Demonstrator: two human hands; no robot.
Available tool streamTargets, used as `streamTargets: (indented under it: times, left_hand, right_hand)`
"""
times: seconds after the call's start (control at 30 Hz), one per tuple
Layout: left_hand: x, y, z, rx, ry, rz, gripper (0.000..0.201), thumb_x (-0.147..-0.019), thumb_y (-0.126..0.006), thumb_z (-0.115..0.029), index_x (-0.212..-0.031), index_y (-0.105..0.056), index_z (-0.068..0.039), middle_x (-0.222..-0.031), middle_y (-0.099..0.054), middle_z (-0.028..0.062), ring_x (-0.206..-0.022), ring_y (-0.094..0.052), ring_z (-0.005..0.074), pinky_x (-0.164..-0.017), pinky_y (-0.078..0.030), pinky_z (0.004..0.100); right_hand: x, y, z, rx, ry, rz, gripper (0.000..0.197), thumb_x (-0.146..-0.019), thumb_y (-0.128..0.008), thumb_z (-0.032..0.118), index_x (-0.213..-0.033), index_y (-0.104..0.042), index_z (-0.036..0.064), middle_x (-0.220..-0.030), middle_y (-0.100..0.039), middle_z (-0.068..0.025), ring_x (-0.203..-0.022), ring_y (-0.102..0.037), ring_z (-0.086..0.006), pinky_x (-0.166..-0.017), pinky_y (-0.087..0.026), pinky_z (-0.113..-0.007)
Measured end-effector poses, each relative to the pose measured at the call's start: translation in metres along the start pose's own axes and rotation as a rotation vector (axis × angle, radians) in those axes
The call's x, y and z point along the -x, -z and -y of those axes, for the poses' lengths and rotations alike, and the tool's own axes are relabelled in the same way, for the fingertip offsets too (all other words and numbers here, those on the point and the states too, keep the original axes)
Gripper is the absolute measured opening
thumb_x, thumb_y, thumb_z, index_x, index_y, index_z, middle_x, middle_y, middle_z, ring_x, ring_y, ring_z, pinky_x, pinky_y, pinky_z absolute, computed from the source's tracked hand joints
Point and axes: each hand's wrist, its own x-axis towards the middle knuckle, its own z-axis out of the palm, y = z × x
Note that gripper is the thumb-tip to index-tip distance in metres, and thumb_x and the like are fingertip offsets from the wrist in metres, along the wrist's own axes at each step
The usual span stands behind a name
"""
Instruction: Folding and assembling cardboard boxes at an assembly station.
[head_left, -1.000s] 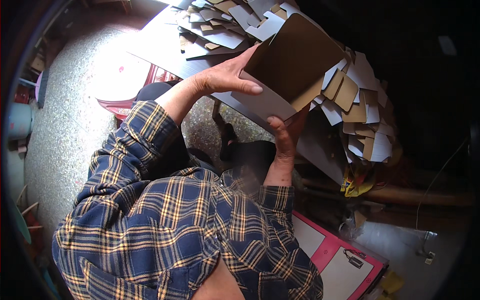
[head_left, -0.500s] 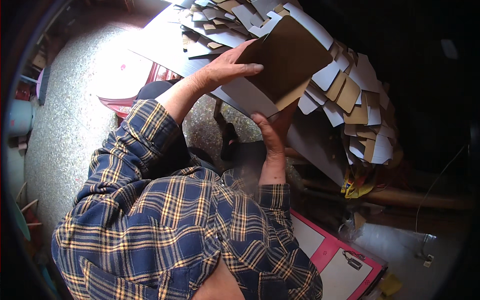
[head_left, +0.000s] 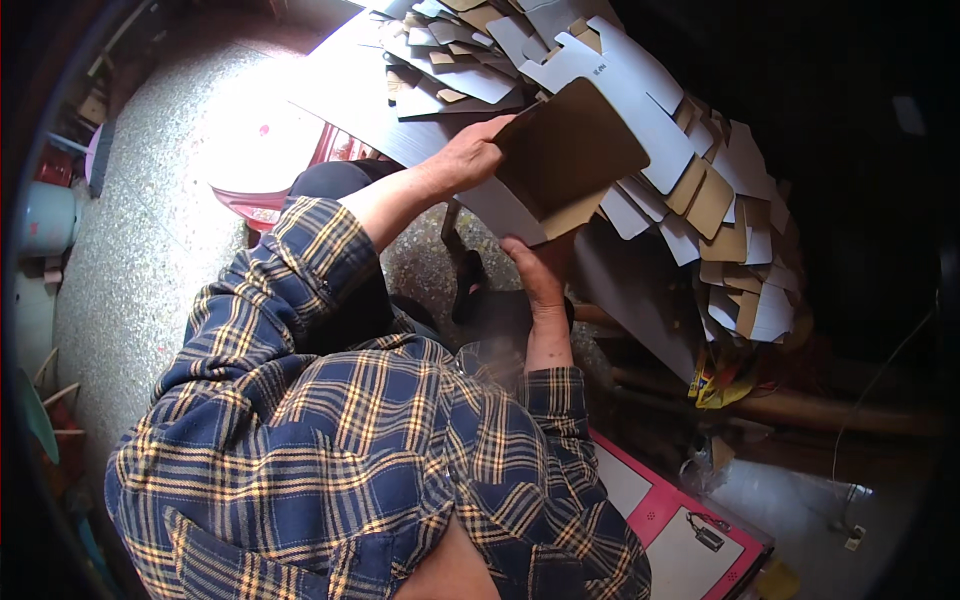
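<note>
We see the fingers of the left hand (head_left: 475, 155) closed on the left rim of a white-outside, brown-inside cardboard carton (head_left: 575, 145). The right hand (head_left: 540, 272) grips the carton's lower corner: its thumb lies against the near wall, while its other fingers are hidden behind the board.

The carton is held tilted at the near edge of the counter (head_left: 628, 285), its brown inside facing up toward us; we cannot tell whether it touches the surface. As we judge it, this one is partly formed: walls stand at angles to each other, so it is opened out of the flat. A broad panel with rounded corners stands unfolded on the carton's far side, so we take its closing as not yet done. Whether the bottom is locked, we cannot tell.

Beyond the carton and to its right, a large heap of carton blanks (head_left: 740, 170) overlaps, mostly flat and unformed, so by our reading much is left. We can make out no other finished carton. Below the heap, to the carton's lower right, hangs a yellow plastic wrapper (head_left: 722, 390); well to the carton's left stands a red plastic stool (head_left: 248, 205).
</note>
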Motion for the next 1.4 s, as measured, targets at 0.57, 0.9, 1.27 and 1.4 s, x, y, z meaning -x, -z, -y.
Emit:
streamTargets:
  times: [0.57,0.9,1.27,1.4]
  left_hand:
    - [0.004,0.02,-0.007,0.005,-0.124,0.267,0.119,-0.065,-0.085,-0.047,-0.153,-0.013,-0.011,-0.142,-0.045,0.0183,-0.132,-0.043,0.0275,-0.112,-0.033,0.0393]
    - [-0.003,0.026,-0.02,-0.23,-0.182,0.38,0.122,-0.057,-0.085,-0.017,-0.153,-0.011,-0.006,-0.149,-0.037,0.0187,-0.138,-0.036,0.0263,-0.115,-0.028,0.0375]
    - [-0.002,0.03,0.023,-0.423,-0.224,0.302,0.113,-0.053,-0.085,-0.016,-0.148,-0.024,-0.009,-0.14,-0.044,0.0196,-0.134,-0.042,0.032,-0.113,-0.034,0.0388]
    - [-0.007,0.033,0.019,-0.362,-0.247,0.395,0.11,-0.062,-0.085,-0.028,-0.151,-0.022,-0.01,-0.142,-0.043,0.0196,-0.133,-0.042,0.0317,-0.113,-0.033,0.0392]
  right_hand:
    - [-0.005,0.013,0.026,-0.486,0.14,-0.053,0.056,-0.065,-0.072,0.01,-0.118,-0.056,-0.0002,-0.102,-0.063,-0.0063,-0.096,-0.061,-0.0195,-0.086,-0.049,-0.032]
    - [-0.004,0.029,-0.011,-0.272,-0.098,0.105,0.077,-0.064,-0.078,0.009,-0.132,-0.043,-0.001,-0.119,-0.057,-0.0116,-0.106,-0.058,-0.0234,-0.093,-0.046,-0.034]
    - [-0.008,0.013,-0.023,0.02,0.033,0.009,0.102,-0.059,-0.077,0.003,-0.145,-0.023,0.0006,-0.132,-0.047,-0.0165,-0.118,-0.051,-0.0278,-0.101,-0.041,-0.037]
    - [-0.004,0.021,-0.008,-0.18,-0.032,0.044,0.083,-0.063,-0.074,0.008,-0.136,-0.037,-0.0007,-0.126,-0.052,-0.0131,-0.115,-0.053,-0.0249,-0.099,-0.042,-0.037]
